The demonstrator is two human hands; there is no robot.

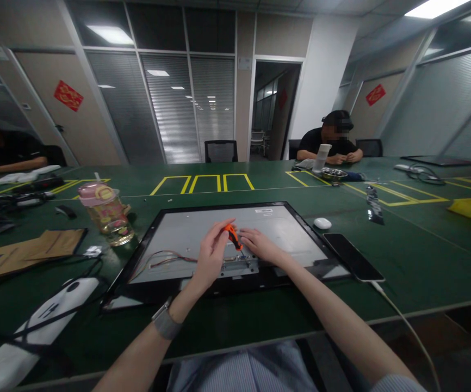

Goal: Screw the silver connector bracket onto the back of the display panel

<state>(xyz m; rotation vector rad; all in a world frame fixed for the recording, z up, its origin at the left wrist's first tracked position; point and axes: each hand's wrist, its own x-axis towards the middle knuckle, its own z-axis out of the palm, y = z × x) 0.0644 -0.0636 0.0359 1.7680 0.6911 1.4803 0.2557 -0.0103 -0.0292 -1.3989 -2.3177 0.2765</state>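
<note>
1. Here on the green table [415,256], a flat panel [170,234] is lying with its grey face up, its black border showing all round.
2. The left hand [212,253] is hovering over the panel's middle, and it's grasping the orange screwdriver [234,238] by its handle, thumb and fingers closing around the upper end!
3. That screwdriver is tilting over the panel, its shaft pointing down at a metal bracket [235,267] near the panel's near edge; whether the tip is touching, I cannot tell.
4. Now the right hand [262,246] is reaching over the panel too, fingers stretching towards the screwdriver from its right; whether they are pressing on anything, I cannot tell.
5. Thin wires [170,253] are curling across the panel's left half, running towards the bracket.
6. Just beside the panel's right edge, a dark-screened phone [353,257] is lying with a pale cable [410,326] plugged in, and a small white case [322,223] is sitting just beyond it.
7. Left of the panel, a pink-lidded bottle [109,212] is standing near the border, while a white power strip [51,305] is stretching towards the near corner.
8. Well beyond the panel, to the right, 1 person in a dark cap [333,136] is leaning on the table.
</note>
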